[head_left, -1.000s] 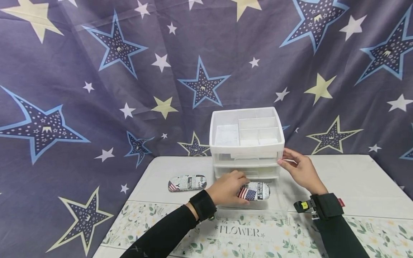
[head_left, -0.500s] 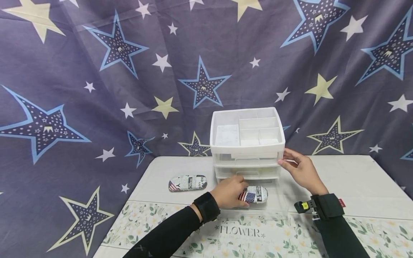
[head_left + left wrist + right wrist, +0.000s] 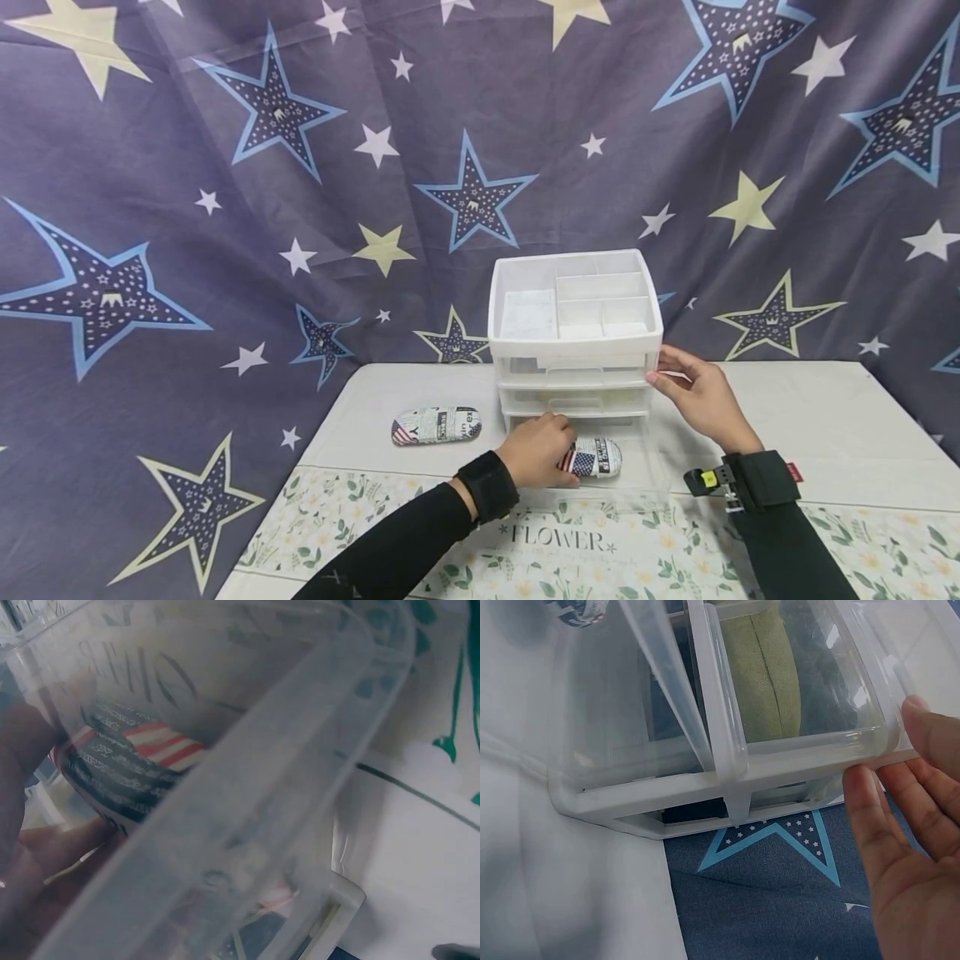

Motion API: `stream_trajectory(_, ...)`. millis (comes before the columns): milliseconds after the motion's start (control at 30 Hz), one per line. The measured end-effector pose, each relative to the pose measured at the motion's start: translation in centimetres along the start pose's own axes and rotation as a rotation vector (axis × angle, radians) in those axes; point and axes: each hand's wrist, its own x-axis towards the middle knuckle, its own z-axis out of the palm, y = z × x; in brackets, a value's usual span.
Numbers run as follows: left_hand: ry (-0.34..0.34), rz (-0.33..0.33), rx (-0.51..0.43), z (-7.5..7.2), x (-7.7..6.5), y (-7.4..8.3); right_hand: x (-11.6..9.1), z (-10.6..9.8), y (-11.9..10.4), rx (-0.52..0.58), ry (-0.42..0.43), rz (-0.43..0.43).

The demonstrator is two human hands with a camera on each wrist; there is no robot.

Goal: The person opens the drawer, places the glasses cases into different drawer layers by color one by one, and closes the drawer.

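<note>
A white drawer unit (image 3: pixel 574 333) stands on the table with its clear bottom drawer (image 3: pixel 642 483) pulled out. My left hand (image 3: pixel 537 451) reaches into that drawer and grips the left end of a glasses case (image 3: pixel 597 458) printed with newsprint and a flag. Through the drawer's hazy wall (image 3: pixel 247 780) in the left wrist view, fingers (image 3: pixel 64 844) lie against the case. My right hand (image 3: pixel 702 398) holds the unit's right side at the front corner. In the right wrist view its thumb (image 3: pixel 930 731) is at the front and the other fingers are along the side.
A second glasses case (image 3: pixel 436 426) with matching print lies on the table left of the unit. An olive cloth item (image 3: pixel 765 675) shows inside a closed drawer. Behind the table hangs a star-patterned curtain (image 3: pixel 420 100); a floral cloth strip (image 3: pixel 375 500) runs along the front.
My left hand has moved slightly right and toward me, bringing the glasses case lower within the pulled-out drawer. The right hand and the drawer unit stay where they were.
</note>
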Motion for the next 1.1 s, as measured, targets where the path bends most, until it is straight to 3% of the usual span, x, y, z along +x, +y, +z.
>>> stream_trajectory(200, 0.006, 0.017, 0.012, 0.0, -0.1, 0.0, -0.1, 0.0, 0.1, -0.010, 0.007, 0.004)
stream_trajectory(367, 0.004, 0.021, -0.041, -0.1, -0.5, -0.2, -0.1, 0.0, 0.3, -0.016, 0.008, 0.006)
stream_trajectory(800, 0.037, 0.054, -0.151, -1.7, -3.1, -1.6, 0.0, 0.0, 0.2, -0.013, 0.003, 0.000)
stream_trajectory(1100, 0.026, 0.033, -0.210, -1.5, -4.0, -2.6, 0.0, 0.0, 0.1, -0.011, 0.002, 0.005)
